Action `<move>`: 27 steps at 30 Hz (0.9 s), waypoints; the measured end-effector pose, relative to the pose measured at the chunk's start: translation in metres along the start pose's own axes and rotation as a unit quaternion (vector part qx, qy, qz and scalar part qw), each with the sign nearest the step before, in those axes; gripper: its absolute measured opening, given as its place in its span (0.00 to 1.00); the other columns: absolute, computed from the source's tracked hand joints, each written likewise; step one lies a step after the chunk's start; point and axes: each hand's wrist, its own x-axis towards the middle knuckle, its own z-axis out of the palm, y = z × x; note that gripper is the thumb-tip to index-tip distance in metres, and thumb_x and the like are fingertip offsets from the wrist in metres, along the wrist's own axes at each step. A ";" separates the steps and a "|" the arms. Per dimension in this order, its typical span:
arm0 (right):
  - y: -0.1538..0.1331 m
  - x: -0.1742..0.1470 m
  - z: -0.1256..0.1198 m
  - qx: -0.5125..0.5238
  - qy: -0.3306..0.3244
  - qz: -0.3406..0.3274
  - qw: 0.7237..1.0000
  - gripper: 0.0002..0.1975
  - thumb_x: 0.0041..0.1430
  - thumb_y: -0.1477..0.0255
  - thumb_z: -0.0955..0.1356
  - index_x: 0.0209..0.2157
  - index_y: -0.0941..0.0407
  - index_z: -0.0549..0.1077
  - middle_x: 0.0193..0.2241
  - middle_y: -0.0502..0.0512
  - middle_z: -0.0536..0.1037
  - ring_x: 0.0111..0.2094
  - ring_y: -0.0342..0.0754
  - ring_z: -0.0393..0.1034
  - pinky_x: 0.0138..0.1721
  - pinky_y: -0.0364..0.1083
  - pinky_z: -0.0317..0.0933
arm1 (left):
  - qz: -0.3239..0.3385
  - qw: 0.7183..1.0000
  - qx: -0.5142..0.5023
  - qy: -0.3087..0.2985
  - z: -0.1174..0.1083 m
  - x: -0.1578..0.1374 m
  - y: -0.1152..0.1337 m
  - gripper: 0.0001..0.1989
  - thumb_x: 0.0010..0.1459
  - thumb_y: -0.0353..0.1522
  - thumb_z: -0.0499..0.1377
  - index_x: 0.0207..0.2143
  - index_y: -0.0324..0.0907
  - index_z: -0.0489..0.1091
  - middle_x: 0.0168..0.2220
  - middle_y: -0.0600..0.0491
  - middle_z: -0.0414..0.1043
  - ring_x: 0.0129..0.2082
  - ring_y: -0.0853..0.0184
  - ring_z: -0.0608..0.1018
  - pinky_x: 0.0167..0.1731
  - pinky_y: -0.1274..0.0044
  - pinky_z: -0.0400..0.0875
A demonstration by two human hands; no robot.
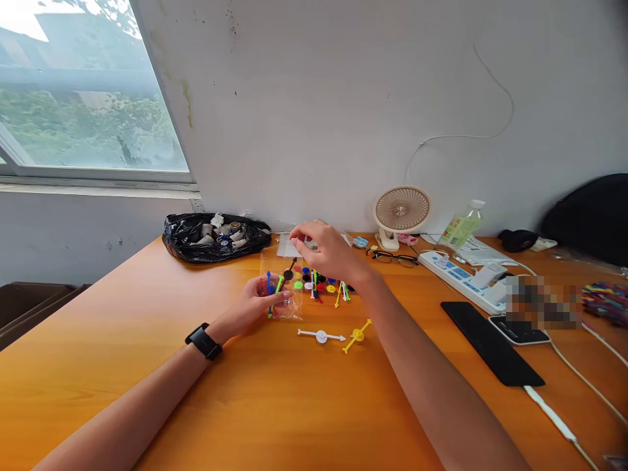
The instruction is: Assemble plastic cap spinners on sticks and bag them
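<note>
My left hand, a black watch on its wrist, is closed on the edge of a clear plastic bag. Blue and green arrow spinners show at its fingers, inside or behind the plastic. A black arrow spinner slants at the bag's upper part; whether it is fully inside, I cannot tell. Above it hovers my right hand, fingers loosely curved and slightly apart, with nothing visible in them. Under that hand lie several coloured round bases and more arrows. Nearer me are a white spinner and a yellow spinner.
A black plastic bag of rolls and scraps sits at the back left. Along the right are a small fan, glasses, a bottle, a power strip and a black phone with a cable.
</note>
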 end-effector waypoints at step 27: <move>-0.001 -0.008 0.017 -0.018 -0.566 0.136 0.813 0.14 0.49 0.64 0.79 0.36 0.55 0.80 0.36 0.51 0.82 0.35 0.48 0.75 0.30 0.43 0.58 | 0.048 0.991 0.116 0.039 -0.018 0.003 0.000 0.28 0.52 0.41 0.74 0.51 0.41 0.72 0.42 0.46 0.83 0.39 0.59 0.85 0.40 0.68 0.80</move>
